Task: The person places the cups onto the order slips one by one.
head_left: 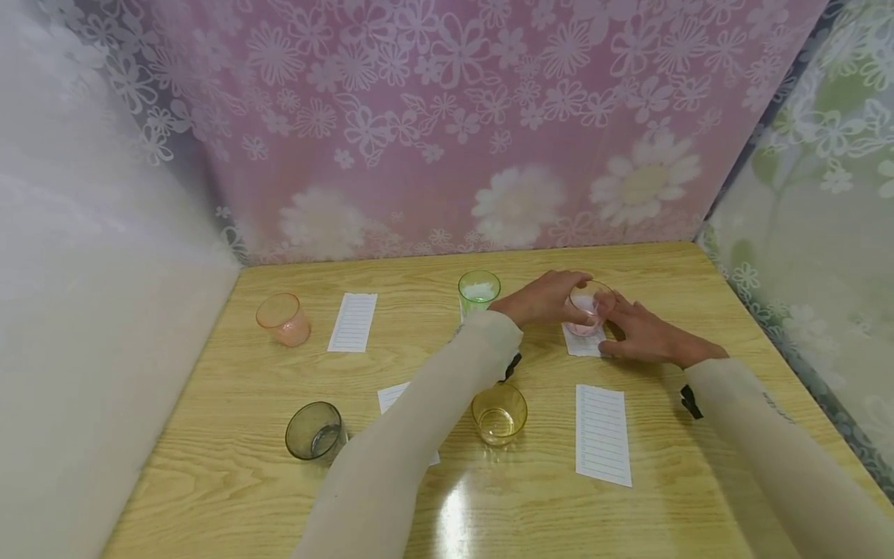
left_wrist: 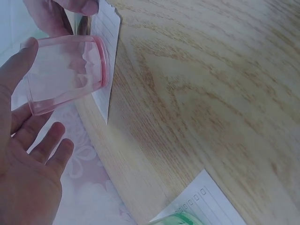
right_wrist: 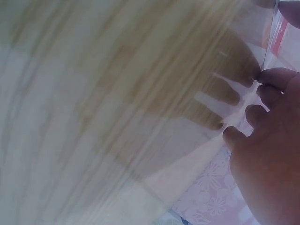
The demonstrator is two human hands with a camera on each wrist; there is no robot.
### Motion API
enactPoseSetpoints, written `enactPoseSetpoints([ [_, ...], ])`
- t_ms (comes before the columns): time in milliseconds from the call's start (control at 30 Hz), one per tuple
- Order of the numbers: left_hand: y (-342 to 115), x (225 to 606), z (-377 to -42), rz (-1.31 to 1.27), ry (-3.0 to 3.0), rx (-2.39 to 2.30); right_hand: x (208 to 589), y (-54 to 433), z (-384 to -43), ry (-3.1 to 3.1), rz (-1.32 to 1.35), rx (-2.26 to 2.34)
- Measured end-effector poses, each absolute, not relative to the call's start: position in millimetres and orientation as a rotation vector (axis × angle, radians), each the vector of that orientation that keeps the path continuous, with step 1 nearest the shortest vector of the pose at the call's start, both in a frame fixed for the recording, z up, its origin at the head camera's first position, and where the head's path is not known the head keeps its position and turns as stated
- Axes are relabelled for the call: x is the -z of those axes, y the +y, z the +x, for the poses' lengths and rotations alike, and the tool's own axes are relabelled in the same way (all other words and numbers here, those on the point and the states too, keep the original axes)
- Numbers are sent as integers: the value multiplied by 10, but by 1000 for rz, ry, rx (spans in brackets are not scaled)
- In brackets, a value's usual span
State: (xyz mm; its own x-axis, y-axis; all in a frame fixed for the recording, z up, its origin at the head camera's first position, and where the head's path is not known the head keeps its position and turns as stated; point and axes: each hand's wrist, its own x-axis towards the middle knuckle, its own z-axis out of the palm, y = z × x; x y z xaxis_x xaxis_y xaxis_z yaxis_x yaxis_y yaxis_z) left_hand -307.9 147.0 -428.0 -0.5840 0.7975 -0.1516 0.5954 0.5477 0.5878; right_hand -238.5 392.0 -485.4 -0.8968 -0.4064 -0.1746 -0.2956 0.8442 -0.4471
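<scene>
My left hand [head_left: 548,301] holds a clear pink glass [head_left: 583,320] near its rim, at the back right of the table. Its thumb and fingers sit on opposite sides of the rim in the left wrist view, with the other fingers spread. The glass stands upright on or just above a white ruled slip of paper [head_left: 583,348]; the exact contact is unclear. Close to the glass's right side is my right hand [head_left: 646,334], its thumb by the slip's edge. In the right wrist view, the right fingers [right_wrist: 253,115] are bent down toward the table surface.
A green glass [head_left: 479,293] stands over another slip, left of my left hand. Orange [head_left: 286,322], dark grey [head_left: 316,432] and yellow [head_left: 499,419] glasses stand elsewhere. More ruled slips lie at back left [head_left: 352,322], front right [head_left: 603,435] and partly under my left sleeve [head_left: 419,435].
</scene>
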Motion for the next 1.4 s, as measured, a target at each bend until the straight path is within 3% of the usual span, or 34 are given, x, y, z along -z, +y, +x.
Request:
enactPoseSetpoints([
  [567, 1218, 4191, -3121, 1037, 2473, -644, 4736, 3855, -2317, 2766, -515, 605],
  [900, 899, 3825, -3026, 1156, 2498, -545, 4666, 4029, -1919, 2799, -389, 680],
  [1400, 475, 3809, -2630, 1289, 2386, -474, 4664, 3843, -1344, 2938, -356, 806],
])
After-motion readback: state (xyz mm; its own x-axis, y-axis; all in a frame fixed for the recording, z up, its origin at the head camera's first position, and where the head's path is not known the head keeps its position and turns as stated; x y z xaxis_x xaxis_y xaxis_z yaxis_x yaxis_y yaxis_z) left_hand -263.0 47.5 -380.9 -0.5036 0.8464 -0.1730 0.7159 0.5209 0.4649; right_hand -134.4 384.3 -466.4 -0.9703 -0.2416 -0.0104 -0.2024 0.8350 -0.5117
